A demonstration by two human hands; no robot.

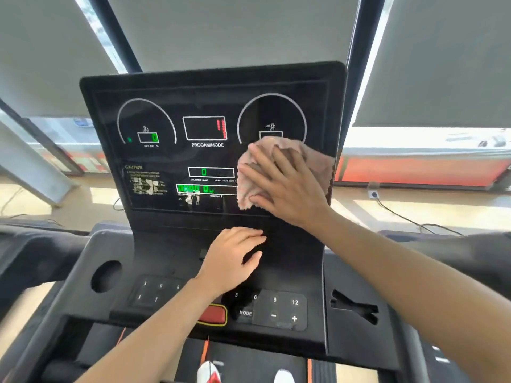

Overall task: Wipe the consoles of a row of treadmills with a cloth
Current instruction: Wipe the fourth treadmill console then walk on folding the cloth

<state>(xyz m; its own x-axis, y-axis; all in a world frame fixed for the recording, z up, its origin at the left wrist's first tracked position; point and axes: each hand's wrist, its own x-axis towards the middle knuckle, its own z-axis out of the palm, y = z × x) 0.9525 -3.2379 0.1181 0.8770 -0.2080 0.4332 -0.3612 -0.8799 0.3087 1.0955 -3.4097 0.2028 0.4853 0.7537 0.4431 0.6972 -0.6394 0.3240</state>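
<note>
Pink cloth (pixel 250 186) is lying bunched against the lower right of the console screen (pixel 171 106); right hand (pixel 287 186) is pressing it flat, fingers straight and slightly apart. Left hand (pixel 235 258) is resting on the black panel (pixel 290 244) beneath, fingers together, holding nothing. I'm judging the screen wipe mid-pass; next I'm expecting a sweep leftward across the uncovered dials (pixel 146 123). Counting: one cloth, one console, two keypads (pixel 276 308), one red stop button (pixel 213 313).
</note>
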